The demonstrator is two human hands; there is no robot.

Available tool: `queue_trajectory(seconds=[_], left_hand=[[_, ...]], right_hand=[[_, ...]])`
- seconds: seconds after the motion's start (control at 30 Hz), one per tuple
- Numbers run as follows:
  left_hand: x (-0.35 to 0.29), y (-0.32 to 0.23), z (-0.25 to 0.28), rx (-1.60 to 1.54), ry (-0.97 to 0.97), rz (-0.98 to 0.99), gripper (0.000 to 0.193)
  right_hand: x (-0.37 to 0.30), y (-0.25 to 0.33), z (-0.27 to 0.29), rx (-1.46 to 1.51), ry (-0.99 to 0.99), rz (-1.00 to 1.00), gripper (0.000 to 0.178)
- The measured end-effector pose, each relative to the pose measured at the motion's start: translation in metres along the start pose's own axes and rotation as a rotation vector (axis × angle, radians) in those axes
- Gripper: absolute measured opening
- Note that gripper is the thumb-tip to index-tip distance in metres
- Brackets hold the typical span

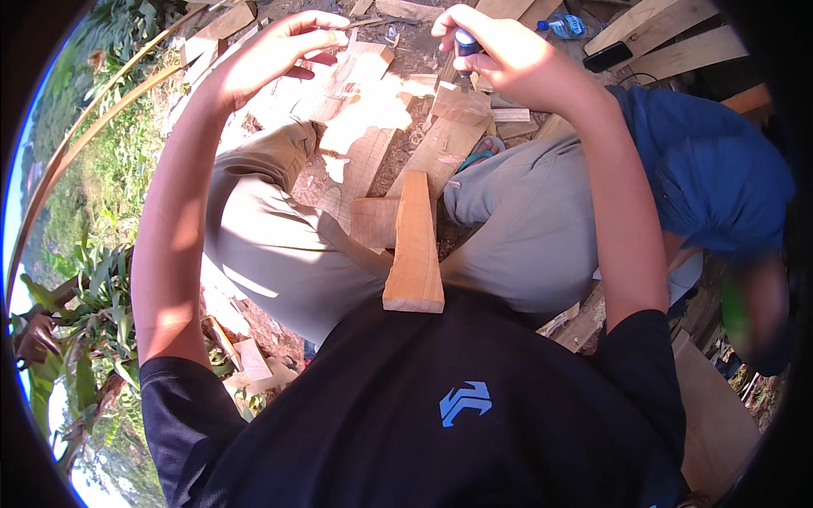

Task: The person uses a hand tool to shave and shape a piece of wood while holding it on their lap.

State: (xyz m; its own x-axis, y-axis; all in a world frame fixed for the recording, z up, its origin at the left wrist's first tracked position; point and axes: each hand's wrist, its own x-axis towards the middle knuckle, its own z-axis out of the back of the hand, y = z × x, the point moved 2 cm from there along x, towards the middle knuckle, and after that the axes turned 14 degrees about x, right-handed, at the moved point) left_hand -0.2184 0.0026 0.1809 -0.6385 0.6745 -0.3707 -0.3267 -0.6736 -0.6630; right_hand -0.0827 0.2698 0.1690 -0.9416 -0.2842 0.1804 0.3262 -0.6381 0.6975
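Note:
My right hand (500, 55) is raised at the top, its fingers wrapped round a hand tool with a dark blue handle (463, 42). The tool points down toward a wooden block (461, 103) lying on a longer board; whether its tip touches the wood I cannot tell. My left hand (292, 42) hovers palm inward above the sunlit boards, its fingers apart and holding nothing. Between my knees a tapered wooden piece (415, 245) stretches from my shirt toward the boards in front.
Someone in a blue shirt (707, 169) bends close by my right arm. A black phone (608, 57) and a plastic bottle (563, 26) lie among planks (677, 55) at the far right. Wood offcuts and shavings litter the ground. Green plants (93, 296) grow along the left.

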Motion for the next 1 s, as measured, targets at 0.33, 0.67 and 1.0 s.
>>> queue_trajectory(seconds=[0.33, 0.67, 1.0], left_hand=[[0.111, 0.032, 0.015, 0.192, 0.108, -0.308, 0.029], [0.141, 0.095, -0.171, 0.558, 0.539, -0.465, 0.022], [0.145, 0.104, -0.256, 0.107, 0.729, -0.534, 0.026]], right_hand=[[-0.110, 0.052, -0.089, 0.416, -0.437, -0.520, 0.019], [-0.153, 0.031, -0.168, 0.522, -0.461, -0.663, 0.020], [-0.144, 0.027, -0.177, 0.621, -0.377, -0.666, 0.021]])
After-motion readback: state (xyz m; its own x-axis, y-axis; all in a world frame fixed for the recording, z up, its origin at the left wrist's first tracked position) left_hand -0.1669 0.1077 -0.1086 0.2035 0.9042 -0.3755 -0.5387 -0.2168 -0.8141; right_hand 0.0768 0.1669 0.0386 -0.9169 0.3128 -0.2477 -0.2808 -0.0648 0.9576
